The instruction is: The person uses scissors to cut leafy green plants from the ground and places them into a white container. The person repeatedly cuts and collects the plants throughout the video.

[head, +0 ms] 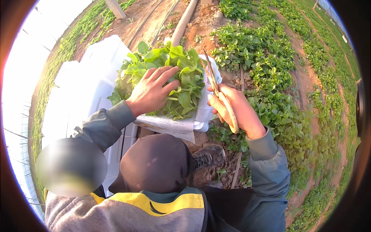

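My left hand (156, 88) lies palm down on a heap of leafy greens (185, 100), its fingers spread over the leaves. The greens fill a white box (202, 126) lined with printed newspaper (204, 111), which hangs over the near edge. Just right of the box, my right hand (236, 105) grips a pair of worn, rusty scissors (214, 82). Their narrow blades point away from me, and a pale handle loop curves back over the hand. The blades sit close together. Leaves hide parts of my left fingertips.
White foam boxes (101, 62) stand on the left. Planted rows (255, 55) run along the right. Beyond the box lie a pale pipe (185, 21) and dark hoses on soil. My knee (155, 163) and shoe (210, 156) are close to the box's near side.
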Demonstrator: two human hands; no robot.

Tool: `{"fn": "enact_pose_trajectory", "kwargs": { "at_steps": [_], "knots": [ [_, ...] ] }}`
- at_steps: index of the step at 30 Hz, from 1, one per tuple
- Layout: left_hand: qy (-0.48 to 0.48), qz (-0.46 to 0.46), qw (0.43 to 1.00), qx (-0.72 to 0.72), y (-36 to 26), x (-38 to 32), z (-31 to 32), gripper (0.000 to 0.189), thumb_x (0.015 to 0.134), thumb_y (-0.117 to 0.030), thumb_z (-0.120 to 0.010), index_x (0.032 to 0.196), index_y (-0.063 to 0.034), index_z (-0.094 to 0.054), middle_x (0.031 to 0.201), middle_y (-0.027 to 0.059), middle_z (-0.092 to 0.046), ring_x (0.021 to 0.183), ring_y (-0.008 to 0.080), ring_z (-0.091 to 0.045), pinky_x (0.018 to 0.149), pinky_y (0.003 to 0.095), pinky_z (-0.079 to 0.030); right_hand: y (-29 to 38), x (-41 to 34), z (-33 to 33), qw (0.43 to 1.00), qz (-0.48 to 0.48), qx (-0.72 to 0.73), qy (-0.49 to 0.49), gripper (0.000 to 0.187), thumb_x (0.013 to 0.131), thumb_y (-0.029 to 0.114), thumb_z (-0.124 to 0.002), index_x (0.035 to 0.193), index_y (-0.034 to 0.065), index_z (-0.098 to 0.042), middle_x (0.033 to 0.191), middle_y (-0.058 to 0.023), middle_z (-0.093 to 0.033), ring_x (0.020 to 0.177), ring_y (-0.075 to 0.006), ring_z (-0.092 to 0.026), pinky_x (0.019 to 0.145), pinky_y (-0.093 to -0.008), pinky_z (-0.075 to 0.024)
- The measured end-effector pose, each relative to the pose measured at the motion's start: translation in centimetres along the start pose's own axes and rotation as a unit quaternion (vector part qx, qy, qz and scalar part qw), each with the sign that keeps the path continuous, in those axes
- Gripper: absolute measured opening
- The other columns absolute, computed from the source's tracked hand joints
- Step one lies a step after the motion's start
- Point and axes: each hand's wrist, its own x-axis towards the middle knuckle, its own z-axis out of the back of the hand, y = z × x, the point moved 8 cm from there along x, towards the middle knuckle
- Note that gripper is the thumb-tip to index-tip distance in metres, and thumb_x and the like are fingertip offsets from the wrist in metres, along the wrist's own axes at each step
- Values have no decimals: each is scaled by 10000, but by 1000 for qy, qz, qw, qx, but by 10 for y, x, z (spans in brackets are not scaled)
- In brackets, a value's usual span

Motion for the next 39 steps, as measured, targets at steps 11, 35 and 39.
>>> {"fn": "enact_pose_trajectory", "kwargs": {
  "at_steps": [11,35,39],
  "knots": [
    [-5,1,1000,-25,-1,9,-1,522,678,-86,-709,1195,-100,-635,1482,128,-478,1365,322,-461,1080,477,-417,-3,13,-43,983,-38,-173,-46,355,908,338,-631,893,-16,-636,773,-255,-696,766,-454,-699,719,-545,-551],
    [342,-153,927,16,47,94,-12,835,651,-344,-717,1459,-202,-562,1667,248,-125,1569,402,29,1225,654,57,-50,28,-38,982,-90,-72,-150,227,912,243,-641,847,26,-639,760,-191,-679,744,-426,-666,638,-471,-491],
    [354,-132,923,-65,53,94,-27,786,669,-302,-732,1426,-163,-576,1590,248,-261,1515,417,-187,1242,588,-118,-55,26,-43,986,-108,-44,-123,212,913,251,-608,872,47,-649,798,-160,-709,773,-375,-693,672,-471,-501]
  ]
}}
